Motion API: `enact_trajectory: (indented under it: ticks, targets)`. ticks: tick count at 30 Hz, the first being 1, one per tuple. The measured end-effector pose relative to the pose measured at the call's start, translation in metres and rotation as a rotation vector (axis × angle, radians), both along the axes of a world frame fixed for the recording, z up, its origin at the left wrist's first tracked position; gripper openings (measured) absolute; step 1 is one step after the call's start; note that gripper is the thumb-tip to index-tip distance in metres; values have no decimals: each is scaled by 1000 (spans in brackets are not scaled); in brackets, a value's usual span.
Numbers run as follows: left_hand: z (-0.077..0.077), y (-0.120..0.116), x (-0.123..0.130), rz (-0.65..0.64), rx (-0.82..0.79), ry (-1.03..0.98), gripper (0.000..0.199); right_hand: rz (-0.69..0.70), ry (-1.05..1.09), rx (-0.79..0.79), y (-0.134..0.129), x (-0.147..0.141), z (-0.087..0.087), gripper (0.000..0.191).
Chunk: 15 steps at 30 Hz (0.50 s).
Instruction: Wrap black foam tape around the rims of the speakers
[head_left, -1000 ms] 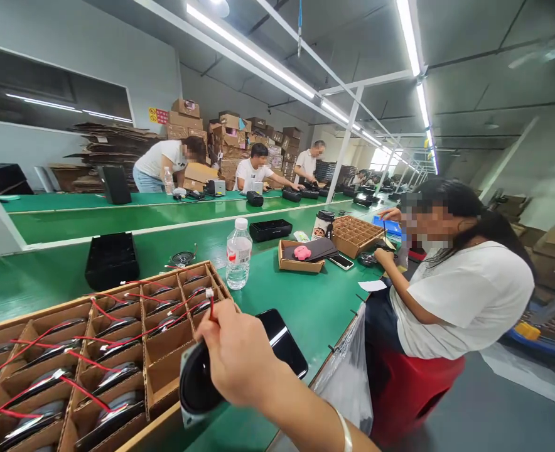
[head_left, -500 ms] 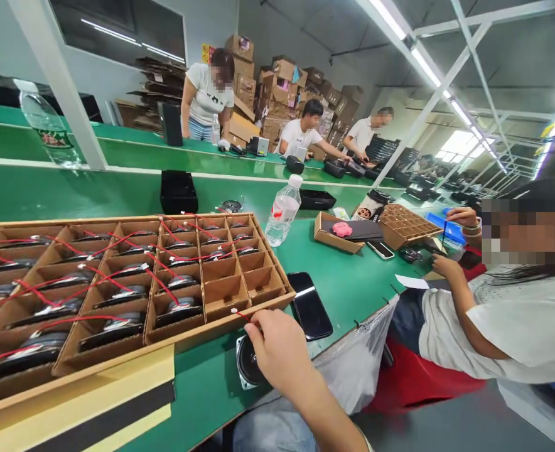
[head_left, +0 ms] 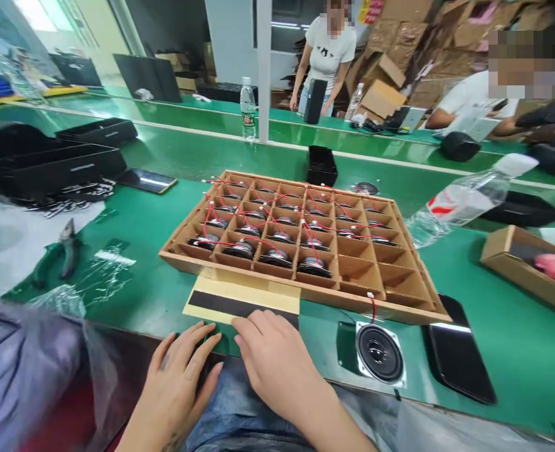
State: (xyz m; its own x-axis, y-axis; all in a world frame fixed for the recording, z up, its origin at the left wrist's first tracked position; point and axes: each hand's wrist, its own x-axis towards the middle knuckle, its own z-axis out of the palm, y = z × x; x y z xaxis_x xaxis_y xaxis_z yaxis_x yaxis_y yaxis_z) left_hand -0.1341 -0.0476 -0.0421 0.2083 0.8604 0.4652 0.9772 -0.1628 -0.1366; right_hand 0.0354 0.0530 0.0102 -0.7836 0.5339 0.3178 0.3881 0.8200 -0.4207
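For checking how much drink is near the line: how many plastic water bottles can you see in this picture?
3. One plastic water bottle is right of the cardboard tray, a second is far beyond the tray, and a third is near the standing person. Others may be hidden.

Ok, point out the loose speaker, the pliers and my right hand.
Loose speaker [head_left: 380,353], head view, on its black cone.
Green-handled pliers [head_left: 46,270], head view, on one handle.
Right hand [head_left: 272,358], head view, on its back.

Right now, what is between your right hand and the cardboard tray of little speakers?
In the head view, a tan card with a black stripe lies between the right hand and the cardboard tray.
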Motion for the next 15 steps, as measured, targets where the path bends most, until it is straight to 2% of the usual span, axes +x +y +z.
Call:
enact_trajectory:
  ticks: [4,7,10,15]
  targets:
    - [-1,-2,3,143,-11,40,43,8,-218,-50,13,-48,-1,20]
    - [4,1,3,189,-27,113,48,7,-291,-149,22,-73,2,34]
    - [12,6,2,172,-54,138,54,29,-306,-211,30,-82,6,40]
    - [22,11,1,135,-69,171,60,84,-308,-261,38,-81,8,36]
